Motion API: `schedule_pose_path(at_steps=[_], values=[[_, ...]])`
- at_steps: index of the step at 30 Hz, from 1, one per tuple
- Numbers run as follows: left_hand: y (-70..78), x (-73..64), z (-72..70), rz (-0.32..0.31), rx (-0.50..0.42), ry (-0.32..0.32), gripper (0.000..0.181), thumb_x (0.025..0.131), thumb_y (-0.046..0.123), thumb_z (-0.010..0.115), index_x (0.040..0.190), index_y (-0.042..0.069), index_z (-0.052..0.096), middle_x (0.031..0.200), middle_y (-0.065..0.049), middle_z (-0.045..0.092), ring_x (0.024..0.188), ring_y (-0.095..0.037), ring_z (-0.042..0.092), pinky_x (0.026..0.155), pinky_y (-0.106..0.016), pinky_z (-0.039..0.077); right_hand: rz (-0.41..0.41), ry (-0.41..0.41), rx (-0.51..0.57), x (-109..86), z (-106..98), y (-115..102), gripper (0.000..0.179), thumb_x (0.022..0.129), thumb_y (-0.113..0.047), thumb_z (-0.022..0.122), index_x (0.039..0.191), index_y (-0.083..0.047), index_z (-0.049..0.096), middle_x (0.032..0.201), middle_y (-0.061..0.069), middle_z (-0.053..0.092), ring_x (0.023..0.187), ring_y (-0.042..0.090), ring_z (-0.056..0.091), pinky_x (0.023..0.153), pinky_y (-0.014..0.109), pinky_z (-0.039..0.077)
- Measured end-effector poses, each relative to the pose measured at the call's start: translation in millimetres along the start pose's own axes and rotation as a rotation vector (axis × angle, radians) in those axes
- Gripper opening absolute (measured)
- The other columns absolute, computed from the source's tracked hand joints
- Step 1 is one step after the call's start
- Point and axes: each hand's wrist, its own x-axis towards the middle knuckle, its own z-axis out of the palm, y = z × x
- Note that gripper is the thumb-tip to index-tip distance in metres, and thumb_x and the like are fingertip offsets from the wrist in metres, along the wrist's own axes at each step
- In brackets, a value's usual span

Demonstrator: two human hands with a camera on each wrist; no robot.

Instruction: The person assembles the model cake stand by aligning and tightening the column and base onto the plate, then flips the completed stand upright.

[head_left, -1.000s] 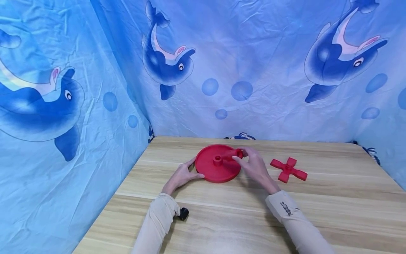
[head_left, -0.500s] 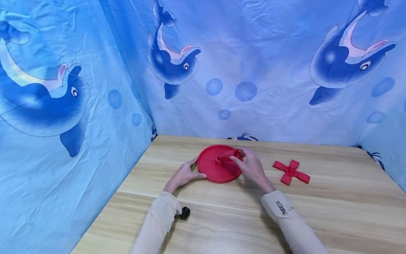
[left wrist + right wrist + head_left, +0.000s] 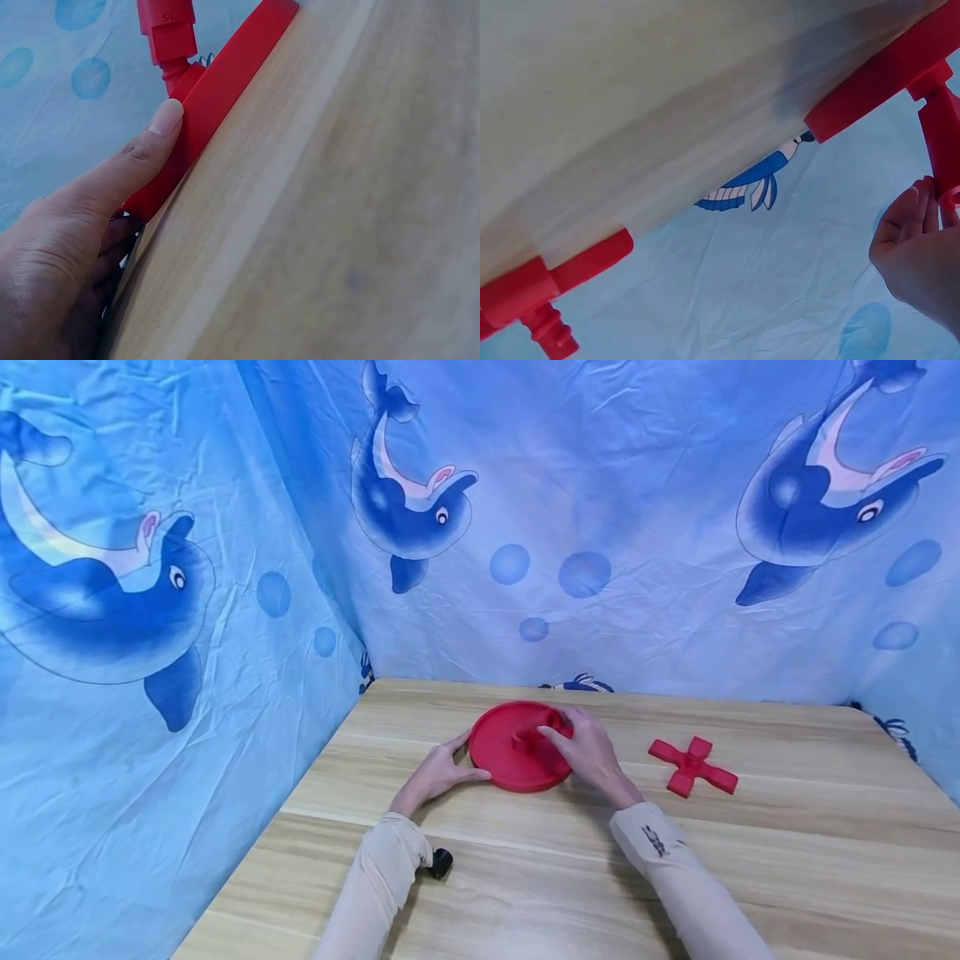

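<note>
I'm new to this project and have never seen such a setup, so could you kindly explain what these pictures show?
There is no machine here: a person works bare-handed. The head picture comes from a camera worn on the head, looking forward and down; the others come from a camera on each wrist, so the wooden table looks tilted there. On it lie a red disc and, to the person's right, a red four-armed cross. The left hand grips the disc by its edge; the right hand holds a red post at the disc's raised centre. Behind hangs a blue dolphin-print cloth.
</note>
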Motion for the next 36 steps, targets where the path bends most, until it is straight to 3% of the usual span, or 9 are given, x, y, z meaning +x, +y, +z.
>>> schedule_pose_path(at_steps=[6, 13, 20, 36], values=[[1.0, -0.1, 0.8, -0.004, -0.005, 0.000, 0.100, 0.081, 0.048, 0.089, 0.160, 0.012, 0.040, 0.156, -0.019, 0.046, 0.138, -0.029, 0.048, 0.113, -0.050, 0.041, -0.038, 0.008, -0.049, 8.4, 2.5, -5.4, 0.052, 0.095, -0.024, 0.079, 0.139, -0.002, 0.063, 0.130, 0.018, 0.063, 0.118, 0.036, 0.058, 0.094, 0.052, 0.056], [0.5, -0.2, 0.9, -0.002, -0.002, -0.008, 0.098, 0.082, 0.046, 0.088, 0.161, 0.012, 0.040, 0.156, -0.019, 0.047, 0.128, -0.026, 0.051, 0.111, -0.048, 0.043, -0.088, -0.007, -0.125, 19.1, 8.2, -14.7, 0.051, 0.094, -0.022, 0.080, 0.138, -0.002, 0.064, 0.130, 0.017, 0.062, 0.118, 0.034, 0.058, 0.091, 0.049, 0.058], [-0.2, 0.1, 1.2, -0.002, -0.006, -0.005, 0.098, 0.082, 0.048, 0.088, 0.160, 0.012, 0.041, 0.156, -0.019, 0.047, 0.136, -0.029, 0.049, 0.112, -0.050, 0.042, -0.085, -0.035, -0.190, 27.6, 13.4, -21.1, 0.051, 0.096, -0.023, 0.077, 0.142, -0.005, 0.063, 0.129, 0.018, 0.060, 0.121, 0.033, 0.054, 0.088, 0.048, 0.059], [0.4, 0.6, 1.4, -0.011, -0.006, -0.007, 0.098, 0.081, 0.048, 0.088, 0.160, 0.012, 0.041, 0.158, -0.018, 0.044, 0.145, -0.032, 0.042, 0.114, -0.050, 0.040, -0.072, -0.080, -0.183, 32.3, 15.7, -28.4, 0.050, 0.100, -0.021, 0.071, 0.144, 0.001, 0.060, 0.132, 0.019, 0.060, 0.123, 0.032, 0.049, 0.092, 0.047, 0.057]])
